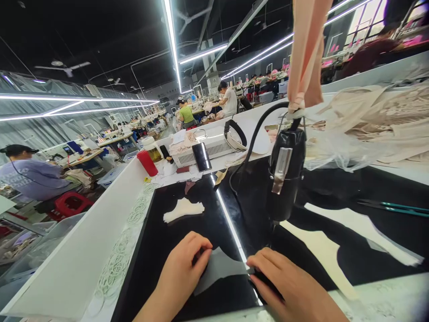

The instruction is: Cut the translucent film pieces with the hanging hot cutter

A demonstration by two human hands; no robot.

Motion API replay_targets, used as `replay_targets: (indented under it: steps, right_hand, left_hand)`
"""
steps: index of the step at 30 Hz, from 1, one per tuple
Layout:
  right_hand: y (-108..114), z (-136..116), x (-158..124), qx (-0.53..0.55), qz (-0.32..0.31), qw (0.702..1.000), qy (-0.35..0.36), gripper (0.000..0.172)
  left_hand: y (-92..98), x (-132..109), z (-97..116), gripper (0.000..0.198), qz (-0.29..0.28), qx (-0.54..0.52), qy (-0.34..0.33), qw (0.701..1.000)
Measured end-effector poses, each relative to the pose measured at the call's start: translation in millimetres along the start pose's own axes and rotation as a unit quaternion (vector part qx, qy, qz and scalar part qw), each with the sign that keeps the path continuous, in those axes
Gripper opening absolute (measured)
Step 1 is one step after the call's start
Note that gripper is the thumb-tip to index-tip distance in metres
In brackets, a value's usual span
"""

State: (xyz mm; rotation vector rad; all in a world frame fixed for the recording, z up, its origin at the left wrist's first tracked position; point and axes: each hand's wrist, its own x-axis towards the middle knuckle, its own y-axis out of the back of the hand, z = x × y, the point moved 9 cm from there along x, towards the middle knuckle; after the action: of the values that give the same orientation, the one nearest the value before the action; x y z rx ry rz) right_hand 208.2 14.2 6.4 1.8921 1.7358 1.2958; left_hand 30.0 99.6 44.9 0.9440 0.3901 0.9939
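A thin grey cut fabric piece (223, 268) lies on the glossy black work surface (234, 299) between my hands. My left hand (182, 270) is closed, thumb and fingertips pinching the piece's left end. At its right end, my right hand (286, 281) has its thumb and fingers drawn together on the tip. Just beyond the right hand hangs a black handheld device (286, 174) with a metal plate and a cable, its lower end close to the surface. Cream cut pieces (321, 250) lie right of it, and a small cream stack (184, 209) sits at the left.
Teal-handled tweezers (395, 206) and a white piece stack (362, 230) lie at the right. Along the back are a phone (201, 156), a white vented box (208, 147) and a red container (146, 163). Plastic-wrapped beige fabric (378, 120) fills the back right. People sit at workstations beyond.
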Motion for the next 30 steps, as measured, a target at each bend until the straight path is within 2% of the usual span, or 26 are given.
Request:
replay_targets:
  steps: [3,6,11,14,16,20,25,30]
  right_hand:
    - [16,3,-9,-0.011,-0.014,1.000,-0.014,0.015]
    - [47,17,-14,-0.049,-0.006,0.997,-0.054,0.019]
    - [131,71,-19,-0.214,0.098,0.963,-0.134,0.024]
    - [157,103,-18,-0.275,0.120,0.943,-0.142,0.027]
    - [157,118,-13,-0.305,0.108,0.937,-0.133,0.027]
    - [138,137,-5,-0.362,0.061,0.922,-0.125,0.017]
    - [127,145,-4,-0.401,0.029,0.905,-0.139,0.015]
    - [130,147,-6,-0.384,0.019,0.910,-0.156,0.013]
  left_hand:
    - [-11.2,-6,12,0.016,-0.021,0.048,-0.098,0.994]
    - [-18.4,-8,11,0.021,-0.004,0.081,-0.167,0.983]
    - [-25.8,-4,-8,0.023,0.043,0.111,-0.220,0.968]
    - [-30.5,-4,-21,0.028,0.054,0.123,-0.233,0.963]
    - [-34.0,-6,-28,0.033,0.052,0.135,-0.239,0.960]
    - [-35.7,-8,-32,0.036,0.052,0.156,-0.244,0.956]
    - [-31.4,-9,-31,0.032,0.072,0.148,-0.239,0.957]
    - [-31.3,-8,-33,0.030,0.078,0.134,-0.232,0.960]
